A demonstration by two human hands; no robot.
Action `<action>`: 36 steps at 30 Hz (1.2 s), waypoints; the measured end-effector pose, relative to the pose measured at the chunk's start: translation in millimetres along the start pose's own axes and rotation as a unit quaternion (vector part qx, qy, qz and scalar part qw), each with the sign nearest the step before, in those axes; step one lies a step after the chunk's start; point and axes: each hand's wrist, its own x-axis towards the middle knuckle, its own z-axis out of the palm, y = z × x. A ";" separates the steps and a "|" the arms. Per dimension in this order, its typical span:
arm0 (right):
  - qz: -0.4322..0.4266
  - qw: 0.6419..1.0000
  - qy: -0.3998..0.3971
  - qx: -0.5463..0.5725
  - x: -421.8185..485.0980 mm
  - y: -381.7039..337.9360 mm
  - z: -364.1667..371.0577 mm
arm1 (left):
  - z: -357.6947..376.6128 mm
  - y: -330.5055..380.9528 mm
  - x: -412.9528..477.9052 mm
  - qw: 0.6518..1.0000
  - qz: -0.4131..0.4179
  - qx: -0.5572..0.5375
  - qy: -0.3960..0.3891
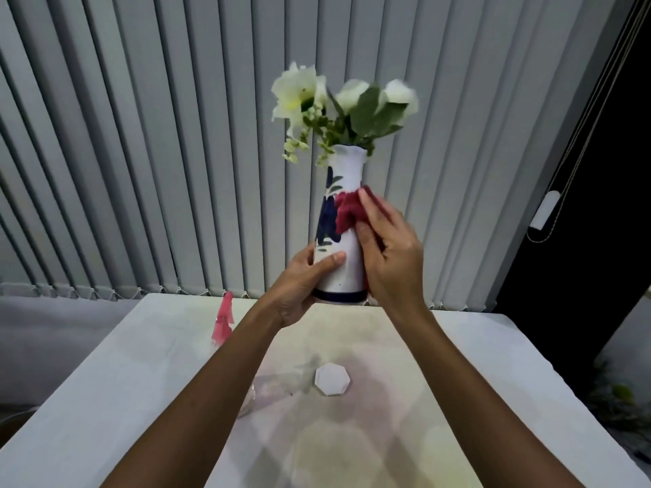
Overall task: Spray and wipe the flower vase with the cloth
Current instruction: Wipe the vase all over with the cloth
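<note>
A tall white vase (347, 170) with a dark blue flower pattern and a blue band at its foot is held up above the table, upright. White flowers (338, 103) with green leaves stick out of its mouth. My left hand (303, 280) grips the vase low down, thumb across the front. My right hand (387, 244) presses a red cloth (347, 211) against the vase's right side at mid-height. A spray bottle with a pink head (223, 320) stands on the table at the left, its clear body mostly hidden behind my left forearm.
A white hexagonal coaster (332, 378) lies on the white-covered table (475, 382) below the vase. Grey vertical blinds (141, 153) hang right behind the table. A dark opening with blind cords is at the right.
</note>
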 end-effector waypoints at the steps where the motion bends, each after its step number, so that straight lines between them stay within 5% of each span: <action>1: 0.013 1.000 0.006 0.004 8.7 -2.6 -0.9 | 2.9 -3.9 -0.4 1.000 0.004 0.002 0.001; 9: 0.232 0.951 -0.069 0.191 16.7 -5.7 -6.4 | 11.3 -14.0 1.3 0.996 0.028 -0.080 0.028; 14: 0.160 0.972 -0.058 0.160 -43.8 5.7 -0.5 | 4.2 -6.9 2.0 0.993 0.017 -0.088 0.082; 20: -0.018 0.999 -0.001 -0.031 -25.9 5.1 2.2 | -2.1 -3.1 -2.1 1.000 -0.012 -0.022 0.018; 28: 0.173 0.973 -0.045 0.146 27.6 -1.8 -9.1 | 12.5 -12.3 -2.0 0.999 -0.023 -0.047 0.002; 36: 0.180 0.949 -0.070 0.248 -44.7 15.8 -12.4 | 4.4 -5.1 -3.0 0.999 -0.011 -0.028 0.028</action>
